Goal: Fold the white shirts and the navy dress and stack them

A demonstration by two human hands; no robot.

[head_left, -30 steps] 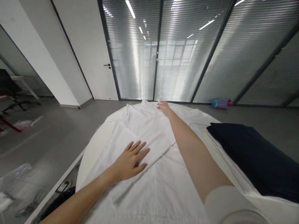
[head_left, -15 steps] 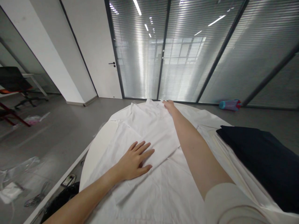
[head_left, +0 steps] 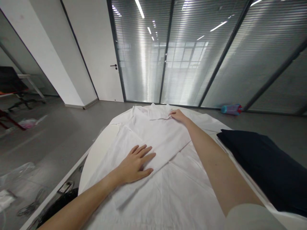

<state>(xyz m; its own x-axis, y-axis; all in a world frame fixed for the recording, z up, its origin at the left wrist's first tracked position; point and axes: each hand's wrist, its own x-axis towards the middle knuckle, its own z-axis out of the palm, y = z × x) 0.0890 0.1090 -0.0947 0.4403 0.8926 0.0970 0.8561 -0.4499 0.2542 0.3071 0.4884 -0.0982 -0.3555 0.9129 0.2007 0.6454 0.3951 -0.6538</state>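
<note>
A white shirt [head_left: 172, 188] lies spread over the round white table [head_left: 102, 143], with one part folded diagonally across it. My left hand [head_left: 136, 164] rests flat on this folded layer, its fingers spread. At the far end of the table my right hand [head_left: 177, 115] pinches the corner of a turned-over flap of the shirt [head_left: 158, 114]. Which part of the garment that flap is, I cannot tell.
Dark navy folded cloth [head_left: 261, 163] lies on white fabric at the table's right. A blue and red bundle [head_left: 231, 109] is on the floor by the glass partition. Cables [head_left: 31, 204] and clear plastic [head_left: 18, 174] lie at left, near an office chair [head_left: 13, 83].
My right hand has drawn back slightly from the far edge, folding the shirt's flap over toward me. My left hand stays flat on the cloth.
</note>
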